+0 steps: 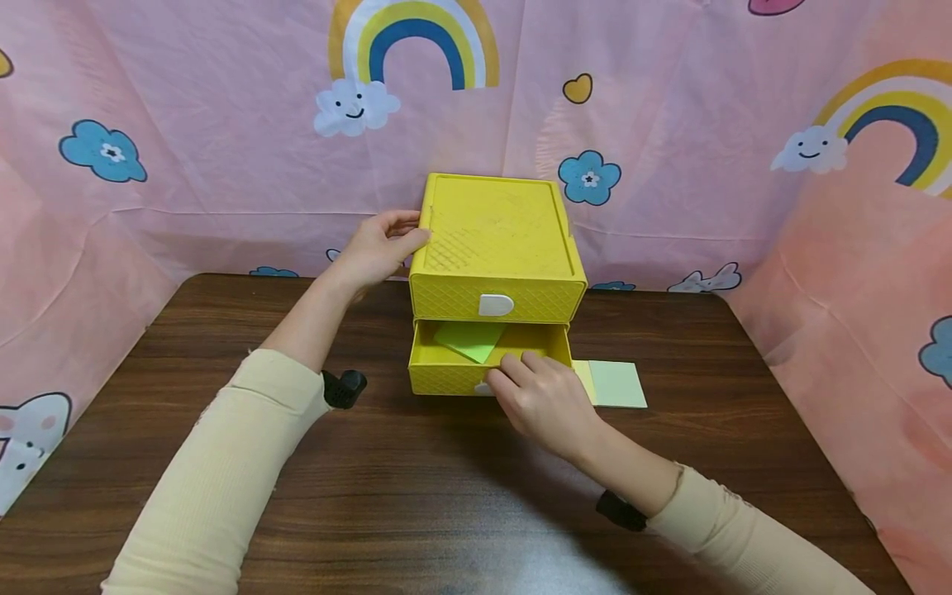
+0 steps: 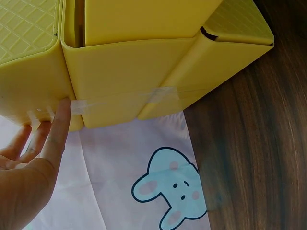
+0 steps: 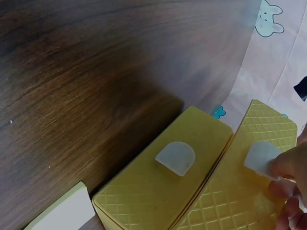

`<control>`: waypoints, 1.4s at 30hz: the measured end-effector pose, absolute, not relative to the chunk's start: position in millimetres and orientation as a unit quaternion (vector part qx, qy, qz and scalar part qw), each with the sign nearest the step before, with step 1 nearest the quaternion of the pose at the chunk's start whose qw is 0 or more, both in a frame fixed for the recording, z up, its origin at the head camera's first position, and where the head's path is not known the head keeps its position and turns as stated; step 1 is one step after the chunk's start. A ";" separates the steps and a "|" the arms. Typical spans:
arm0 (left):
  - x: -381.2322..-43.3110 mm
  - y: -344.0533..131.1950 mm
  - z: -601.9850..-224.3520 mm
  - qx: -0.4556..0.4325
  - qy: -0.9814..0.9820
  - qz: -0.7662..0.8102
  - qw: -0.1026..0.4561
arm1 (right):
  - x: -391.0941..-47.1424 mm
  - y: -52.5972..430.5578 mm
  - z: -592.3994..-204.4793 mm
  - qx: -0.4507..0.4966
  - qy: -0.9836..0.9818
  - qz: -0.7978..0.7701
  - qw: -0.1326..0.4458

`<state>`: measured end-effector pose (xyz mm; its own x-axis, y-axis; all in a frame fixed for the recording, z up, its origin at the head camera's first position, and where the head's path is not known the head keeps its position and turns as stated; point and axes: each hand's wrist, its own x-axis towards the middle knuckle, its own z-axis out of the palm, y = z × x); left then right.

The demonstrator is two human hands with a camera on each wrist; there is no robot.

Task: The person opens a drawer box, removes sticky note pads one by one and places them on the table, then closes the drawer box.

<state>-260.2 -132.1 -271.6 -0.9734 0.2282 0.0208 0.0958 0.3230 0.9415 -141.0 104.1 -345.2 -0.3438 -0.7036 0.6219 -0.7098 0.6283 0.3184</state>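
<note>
A yellow two-drawer storage box stands on the table, its lower drawer pulled out. Inside that drawer lies a green paper sheet. My left hand rests against the box's left side, thumb by the top edge; in the left wrist view its fingers look fairly straight on the yellow wall. At the lower drawer's front, my right hand pinches the white handle, which it mostly hides in the head view. The upper drawer's white handle is untouched.
Pale green and yellow paper pads lie on the table just right of the box. The dark wooden table extends in front. A pink patterned cloth hangs behind and at both sides. Clear tape crosses the box's side.
</note>
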 end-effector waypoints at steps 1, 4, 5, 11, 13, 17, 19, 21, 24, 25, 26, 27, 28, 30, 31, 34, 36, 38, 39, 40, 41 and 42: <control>-260.1 -132.2 -271.3 0.101 0.811 0.574 0.058 | -140.0 103.9 -344.5 0.433 -0.817 0.004 0.381; -259.6 -132.3 -270.9 0.102 0.811 0.574 0.059 | -135.9 103.2 -340.6 0.440 -0.808 0.004 0.393; -259.4 -132.4 -270.7 0.102 0.811 0.573 0.059 | -134.2 103.0 -338.8 0.442 -0.805 0.004 0.396; -259.1 -131.8 -270.9 0.095 0.815 0.569 0.057 | -123.3 101.3 -328.2 0.448 -0.800 -0.004 0.398; -259.1 -131.4 -271.2 0.092 0.816 0.568 0.056 | -120.5 101.3 -326.8 0.450 -0.801 -0.008 0.395; -260.1 -131.3 -271.8 0.090 0.815 0.570 0.057 | -116.5 101.8 -326.7 0.454 -0.800 -0.010 0.393; -260.5 -131.3 -271.9 0.090 0.814 0.571 0.058 | -114.6 102.1 -326.6 0.456 -0.799 -0.010 0.393; -260.7 -131.4 -271.9 0.089 0.814 0.570 0.059 | -112.9 102.2 -326.2 0.458 -0.798 -0.008 0.392; -260.4 -131.5 -271.7 0.088 0.815 0.570 0.060 | -110.2 101.9 -324.9 0.461 -0.798 -0.008 0.389; -260.4 -131.6 -271.6 0.088 0.815 0.570 0.060 | -109.3 101.8 -324.5 0.462 -0.798 -0.008 0.387; -260.4 -131.7 -271.6 0.087 0.815 0.569 0.061 | -108.5 101.8 -324.5 0.462 -0.799 -0.007 0.385; -260.4 -131.8 -271.7 0.087 0.816 0.569 0.061 | -107.7 101.8 -324.2 0.463 -0.800 -0.005 0.383; -260.4 -131.8 -271.6 0.086 0.816 0.568 0.061 | -107.0 101.9 -324.2 0.462 -0.801 -0.002 0.380; -260.2 -131.7 -271.5 0.087 0.818 0.566 0.061 | -105.5 102.2 -324.3 0.461 -0.804 0.006 0.376; -260.1 -131.8 -271.4 0.087 0.818 0.565 0.060 | -104.8 102.2 -324.5 0.461 -0.805 0.011 0.374; -259.3 -131.7 -271.1 0.090 0.819 0.564 0.057 | -102.3 102.3 -325.4 0.461 -0.805 0.026 0.373; -259.0 -131.6 -271.0 0.092 0.818 0.564 0.056 | -100.6 102.7 -326.5 0.462 -0.804 0.030 0.373; -258.8 -131.6 -271.0 0.094 0.818 0.565 0.056 | -98.8 103.0 -327.5 0.463 -0.803 0.033 0.373; -258.8 -131.7 -271.1 0.095 0.817 0.566 0.056 | -98.0 103.2 -327.9 0.464 -0.803 0.034 0.372; -258.7 -131.8 -271.1 0.095 0.817 0.567 0.056 | -97.2 103.5 -328.2 0.465 -0.803 0.034 0.371; -258.7 -131.9 -271.1 0.095 0.816 0.567 0.056 | -96.5 103.7 -328.5 0.466 -0.803 0.035 0.371; -258.6 -131.9 -271.2 0.095 0.816 0.567 0.056 | -95.7 104.0 -328.7 0.466 -0.802 0.035 0.371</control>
